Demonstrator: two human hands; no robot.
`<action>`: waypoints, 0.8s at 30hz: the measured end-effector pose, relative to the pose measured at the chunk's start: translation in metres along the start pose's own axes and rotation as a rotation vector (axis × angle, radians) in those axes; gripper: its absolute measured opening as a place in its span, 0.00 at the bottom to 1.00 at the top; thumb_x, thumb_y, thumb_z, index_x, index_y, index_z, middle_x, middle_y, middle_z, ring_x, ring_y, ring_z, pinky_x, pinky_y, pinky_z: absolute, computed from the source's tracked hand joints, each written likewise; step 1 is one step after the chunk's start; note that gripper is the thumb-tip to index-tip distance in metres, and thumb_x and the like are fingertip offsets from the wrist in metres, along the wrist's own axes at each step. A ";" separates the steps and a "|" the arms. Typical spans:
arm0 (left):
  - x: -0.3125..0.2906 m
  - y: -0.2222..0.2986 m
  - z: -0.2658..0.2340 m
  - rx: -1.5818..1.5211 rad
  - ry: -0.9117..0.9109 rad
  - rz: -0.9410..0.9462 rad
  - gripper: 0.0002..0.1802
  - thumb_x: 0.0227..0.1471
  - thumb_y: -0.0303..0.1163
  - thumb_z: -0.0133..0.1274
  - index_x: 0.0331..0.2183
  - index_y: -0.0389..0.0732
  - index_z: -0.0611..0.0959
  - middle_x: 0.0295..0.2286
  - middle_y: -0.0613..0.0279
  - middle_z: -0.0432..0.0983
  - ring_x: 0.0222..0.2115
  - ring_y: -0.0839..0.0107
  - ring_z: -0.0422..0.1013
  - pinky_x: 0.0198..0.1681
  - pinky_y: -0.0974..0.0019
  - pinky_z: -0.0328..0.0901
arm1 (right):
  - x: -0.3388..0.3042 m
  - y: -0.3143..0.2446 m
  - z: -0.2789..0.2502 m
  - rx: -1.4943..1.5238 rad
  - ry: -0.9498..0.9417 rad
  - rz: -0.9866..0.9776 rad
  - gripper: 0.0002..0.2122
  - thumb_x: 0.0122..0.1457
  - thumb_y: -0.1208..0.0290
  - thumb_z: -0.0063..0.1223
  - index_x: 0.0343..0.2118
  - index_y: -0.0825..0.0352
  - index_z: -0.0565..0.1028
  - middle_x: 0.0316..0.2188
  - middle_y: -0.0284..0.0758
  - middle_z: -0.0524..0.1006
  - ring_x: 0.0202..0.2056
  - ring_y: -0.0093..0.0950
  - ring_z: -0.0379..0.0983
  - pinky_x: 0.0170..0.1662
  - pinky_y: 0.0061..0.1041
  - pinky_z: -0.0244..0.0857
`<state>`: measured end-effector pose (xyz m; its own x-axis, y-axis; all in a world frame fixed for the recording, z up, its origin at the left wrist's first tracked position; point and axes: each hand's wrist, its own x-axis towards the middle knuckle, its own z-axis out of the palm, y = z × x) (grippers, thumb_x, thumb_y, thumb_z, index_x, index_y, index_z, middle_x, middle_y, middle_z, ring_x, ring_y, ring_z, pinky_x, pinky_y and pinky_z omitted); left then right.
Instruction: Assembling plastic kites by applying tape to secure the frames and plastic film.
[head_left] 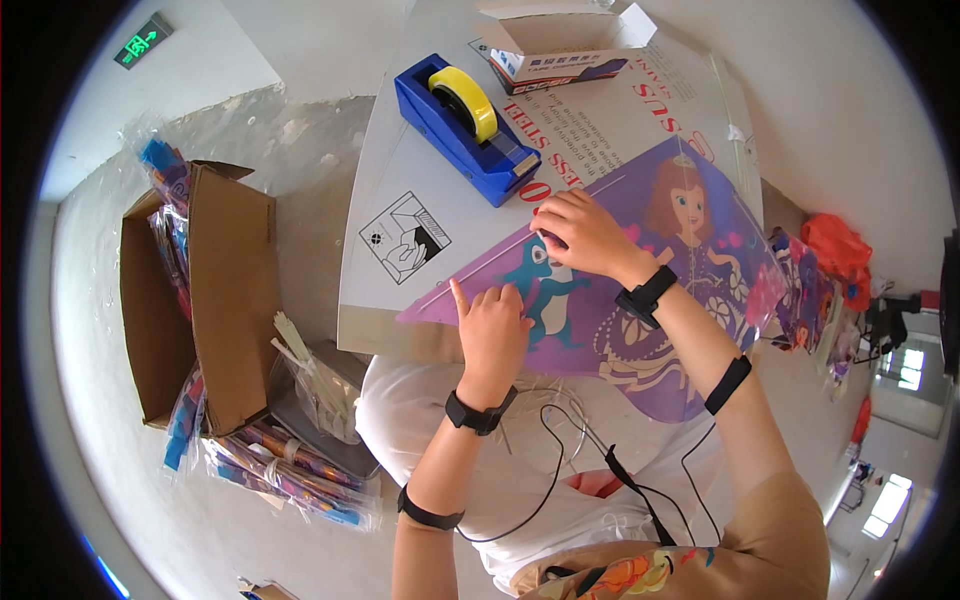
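A purple kite [620, 300] printed with a princess and a blue animal lies across the board on my lap. Along its upper left edge runs a thin pale rod. My left hand [490, 335] rests on the kite near its left tip, index finger stretched out to the edge and the other fingers loosely bent. Farther along the same edge, my right hand [580, 235] has its fingers curled and closed on the kite's border; its fingertips are partly hidden. Just beyond the right hand stands a blue tape dispenser [465, 130] with a yellow roll of tape [468, 100].
An open white carton [565, 50] sits at the board's far end. On the left, a brown cardboard box [235, 300] holds packaged kites, with bundles [290, 475] below it and a bag of pale sticks [320, 390] beside it. Colourful packages [800, 290] and a red bag [838, 255] are at the right.
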<state>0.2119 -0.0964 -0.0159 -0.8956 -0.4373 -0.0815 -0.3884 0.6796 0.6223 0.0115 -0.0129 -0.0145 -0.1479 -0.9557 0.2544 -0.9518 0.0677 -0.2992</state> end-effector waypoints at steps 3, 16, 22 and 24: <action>-0.001 0.000 0.000 -0.018 0.023 0.004 0.15 0.34 0.26 0.64 0.24 0.42 0.73 0.21 0.64 0.70 0.28 0.61 0.69 0.61 0.40 0.43 | 0.002 -0.003 0.000 0.003 -0.030 0.012 0.09 0.43 0.79 0.55 0.30 0.63 0.73 0.32 0.31 0.73 0.39 0.31 0.70 0.45 0.30 0.63; -0.002 0.000 -0.003 0.013 0.021 0.010 0.15 0.34 0.27 0.64 0.25 0.42 0.73 0.22 0.64 0.70 0.29 0.61 0.70 0.61 0.41 0.43 | 0.004 -0.004 -0.002 0.014 -0.041 0.013 0.09 0.43 0.79 0.55 0.29 0.64 0.73 0.31 0.30 0.73 0.38 0.31 0.70 0.44 0.30 0.63; -0.002 0.001 -0.003 0.006 0.042 0.021 0.15 0.34 0.27 0.64 0.25 0.43 0.73 0.21 0.64 0.70 0.29 0.62 0.70 0.61 0.41 0.43 | 0.003 -0.003 -0.002 0.017 -0.036 0.023 0.08 0.43 0.79 0.55 0.29 0.64 0.74 0.32 0.31 0.73 0.39 0.31 0.70 0.44 0.30 0.64; -0.002 0.002 -0.003 0.014 0.033 0.023 0.15 0.34 0.27 0.64 0.25 0.43 0.73 0.21 0.64 0.70 0.29 0.62 0.70 0.61 0.41 0.43 | 0.003 -0.002 -0.001 0.025 -0.036 0.017 0.08 0.43 0.79 0.55 0.29 0.64 0.74 0.32 0.31 0.73 0.39 0.31 0.69 0.44 0.30 0.64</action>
<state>0.2136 -0.0964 -0.0123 -0.8969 -0.4403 -0.0411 -0.3707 0.6981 0.6126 0.0127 -0.0155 -0.0118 -0.1542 -0.9642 0.2157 -0.9421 0.0777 -0.3261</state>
